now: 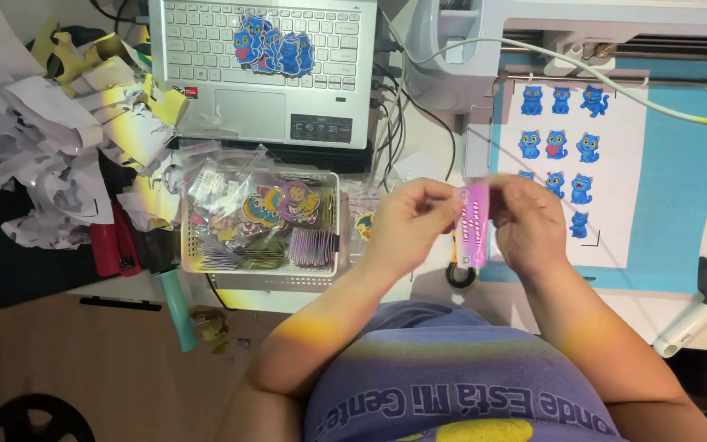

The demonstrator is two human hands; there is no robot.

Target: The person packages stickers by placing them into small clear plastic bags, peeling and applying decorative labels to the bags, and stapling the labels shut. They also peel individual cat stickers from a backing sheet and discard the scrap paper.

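Both hands meet over the desk's front edge. My left hand (407, 221) and my right hand (529, 221) pinch a small purple-pink printed packet (474, 221) between their fingertips, held upright and edge-on. Just behind it lies a white sheet of blue cat stickers (583, 151) on a light blue cutting mat (681, 188) that feeds into a cutting machine (583, 33). Below the packet a black scissor loop (460, 274) shows on the desk.
A white mesh basket (263, 274) of bagged stickers stands left of my hands. Behind it is an open laptop (263, 82) with blue cat stickers on its keys. Paper scraps (51, 139) pile at the far left, beside a red tool (112, 245) and a teal-handled tool (177, 307).
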